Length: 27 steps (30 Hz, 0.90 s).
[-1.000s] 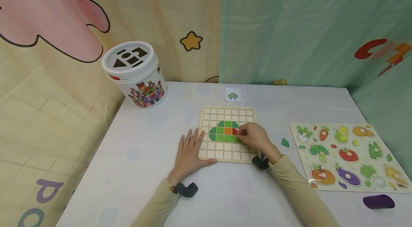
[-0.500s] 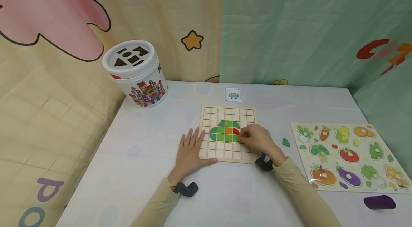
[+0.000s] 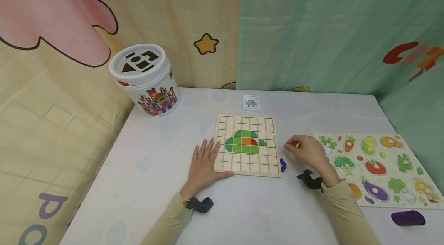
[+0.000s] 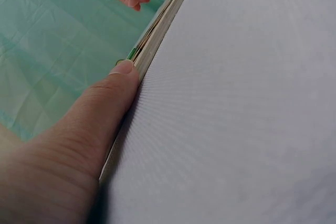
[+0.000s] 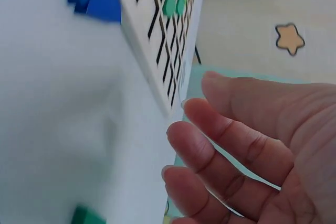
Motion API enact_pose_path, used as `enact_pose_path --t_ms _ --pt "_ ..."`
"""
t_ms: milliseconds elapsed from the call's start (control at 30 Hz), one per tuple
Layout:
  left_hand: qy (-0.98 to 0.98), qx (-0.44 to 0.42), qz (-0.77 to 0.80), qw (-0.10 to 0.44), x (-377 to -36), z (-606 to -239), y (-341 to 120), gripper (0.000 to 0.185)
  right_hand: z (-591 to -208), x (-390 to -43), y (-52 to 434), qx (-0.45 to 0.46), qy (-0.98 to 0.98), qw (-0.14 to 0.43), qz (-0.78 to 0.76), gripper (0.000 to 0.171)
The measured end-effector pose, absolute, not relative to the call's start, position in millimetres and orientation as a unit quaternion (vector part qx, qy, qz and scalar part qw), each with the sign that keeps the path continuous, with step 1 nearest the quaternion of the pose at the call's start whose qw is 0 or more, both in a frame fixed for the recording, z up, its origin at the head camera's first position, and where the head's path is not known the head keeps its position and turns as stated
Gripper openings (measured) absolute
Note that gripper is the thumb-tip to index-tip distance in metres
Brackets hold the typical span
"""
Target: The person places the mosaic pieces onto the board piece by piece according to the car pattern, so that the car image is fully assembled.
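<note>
A wooden grid board (image 3: 245, 163) lies at the table's middle, bearing a car-like shape of green, orange and red pieces. At its right end sits a dark green rounded piece (image 3: 262, 142). My left hand (image 3: 206, 164) rests spread at the board's left and front edges, its thumb (image 4: 113, 90) against the side. To the board's right, my right hand (image 3: 306, 152) hovers with bent fingers and nothing between them. Under its fingers in the right wrist view lies another green piece (image 5: 87, 216), hidden in the head view. Blue pieces (image 3: 283, 165) lie by the board's lower right corner.
Behind the board is a small picture card (image 3: 251, 102) of a similar car. A vegetable puzzle board (image 3: 392, 171) lies at the right, with a dark purple object (image 3: 408, 218) before it. A white lidded bucket (image 3: 149, 83) stands at the back left.
My right hand has let go of the dark green rounded piece at the shape's right end and moved right, off the board. The left hand has stayed put.
</note>
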<state>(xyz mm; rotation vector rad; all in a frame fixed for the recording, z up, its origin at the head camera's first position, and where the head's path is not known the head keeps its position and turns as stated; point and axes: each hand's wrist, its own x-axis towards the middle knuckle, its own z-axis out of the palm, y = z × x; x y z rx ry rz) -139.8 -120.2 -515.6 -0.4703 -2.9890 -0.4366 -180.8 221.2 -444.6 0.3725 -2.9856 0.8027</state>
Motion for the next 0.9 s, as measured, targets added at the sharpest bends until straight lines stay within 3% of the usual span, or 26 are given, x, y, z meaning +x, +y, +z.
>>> enact_pose_path --t_ms 500,900 --pt "-0.976 -0.156 -0.146 0.044 -140 -515 -121 0.111 -446 -172 264 0.044 -0.966 -0.053 0.247 0.026" --pt "-0.977 -0.151 -0.147 0.039 -140 -514 -120 0.112 -448 -170 268 0.028 -0.969 -0.059 0.238 0.025"
